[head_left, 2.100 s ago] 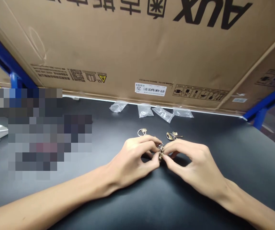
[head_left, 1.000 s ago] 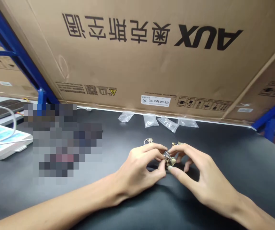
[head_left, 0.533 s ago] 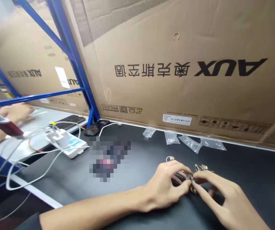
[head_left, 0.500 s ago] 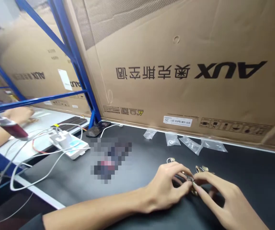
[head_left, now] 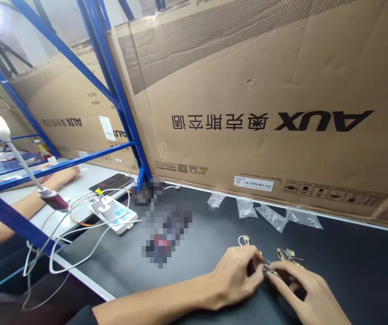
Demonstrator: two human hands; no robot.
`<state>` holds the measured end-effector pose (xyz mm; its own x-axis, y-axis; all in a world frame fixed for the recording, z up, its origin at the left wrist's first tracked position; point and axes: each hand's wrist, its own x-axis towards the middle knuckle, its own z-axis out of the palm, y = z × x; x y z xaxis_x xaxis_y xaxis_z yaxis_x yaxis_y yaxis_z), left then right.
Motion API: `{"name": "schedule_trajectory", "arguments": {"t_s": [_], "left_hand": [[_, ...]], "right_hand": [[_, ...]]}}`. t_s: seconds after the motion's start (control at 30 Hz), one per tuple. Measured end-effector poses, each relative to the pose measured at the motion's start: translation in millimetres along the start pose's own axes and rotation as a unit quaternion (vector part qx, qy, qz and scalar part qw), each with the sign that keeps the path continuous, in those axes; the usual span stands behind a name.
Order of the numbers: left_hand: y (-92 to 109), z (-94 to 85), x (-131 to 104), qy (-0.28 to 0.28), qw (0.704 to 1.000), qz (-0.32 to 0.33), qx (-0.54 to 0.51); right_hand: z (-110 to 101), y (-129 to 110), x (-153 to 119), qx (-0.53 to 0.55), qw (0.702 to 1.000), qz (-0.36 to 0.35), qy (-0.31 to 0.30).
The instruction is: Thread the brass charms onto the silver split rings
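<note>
Keyring (head_left: 267, 269), small and brass-coloured, sits at lower right of the frame, pinched from both sides above the black table (head_left: 349, 253). At far left a co-worker's forearm (head_left: 18, 207) now shows, unseen two seconds ago. Left hand (head_left: 236, 280) grips the piece with thumb and fingertips; right hand (head_left: 302, 293) holds its other side. Both grips unchanged; the hands sit lower and further right in frame. Four clear bags (head_left: 268, 212) lie behind.
</note>
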<state>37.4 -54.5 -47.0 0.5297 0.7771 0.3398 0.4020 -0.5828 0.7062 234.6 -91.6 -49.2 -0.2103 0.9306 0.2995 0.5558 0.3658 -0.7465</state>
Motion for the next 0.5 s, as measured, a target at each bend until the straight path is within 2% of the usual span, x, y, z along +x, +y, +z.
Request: {"name": "schedule_trajectory", "arguments": {"t_s": [0.13, 0.27, 0.4, 0.5], "left_hand": [[3.8, 0.9, -0.6, 0.017, 0.999, -0.028, 0.027], [0.9, -4.8, 0.4, -0.003, 0.996, 0.019, 0.085], [-5.9, -12.9, 5.7, -0.018, 0.983, 0.096, 0.157], [-5.1, -13.6, 9.8, 0.004, 0.978, 0.097, 0.182]], "right_hand": [[4.8, 2.4, -0.5, -0.012, 0.999, -0.02, 0.035], [7.1, 0.3, 0.3, -0.02, 0.998, -0.04, 0.053], [2.2, -10.3, 4.1, -0.023, 0.999, -0.034, 0.009], [-3.6, -17.5, 7.7, -0.011, 1.0, -0.001, -0.004]]}}
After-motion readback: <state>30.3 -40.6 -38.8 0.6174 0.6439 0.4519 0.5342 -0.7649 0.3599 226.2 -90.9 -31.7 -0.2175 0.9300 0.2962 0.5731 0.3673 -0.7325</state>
